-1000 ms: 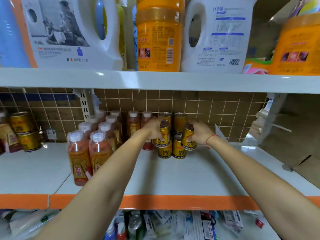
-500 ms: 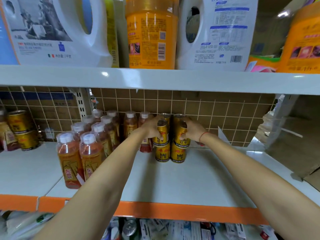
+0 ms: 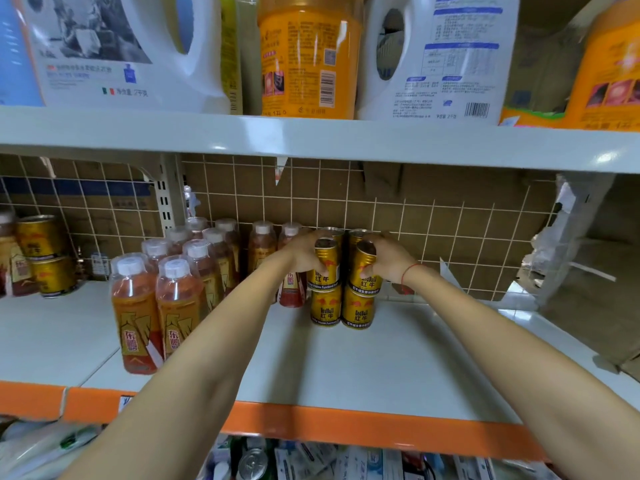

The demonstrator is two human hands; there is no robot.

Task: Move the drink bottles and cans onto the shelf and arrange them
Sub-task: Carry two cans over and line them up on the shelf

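Gold drink cans stand stacked two high at the back of the white shelf. My left hand grips the upper left can, which sits on a lower can. My right hand grips the upper right can, slightly tilted, on top of another lower can. More gold cans show behind them against the wire grid. Orange-labelled drink bottles with white caps stand in rows to the left.
A second stack of gold cans stands at the far left. The upper shelf carries large white detergent jugs and orange tubs just overhead. Cardboard and torn plastic border the right side. Packets and a can lie below the orange shelf edge.
My right hand has brought its can leftward and set it on the lower right can beside the left one. My left hand has stayed on its upper can.
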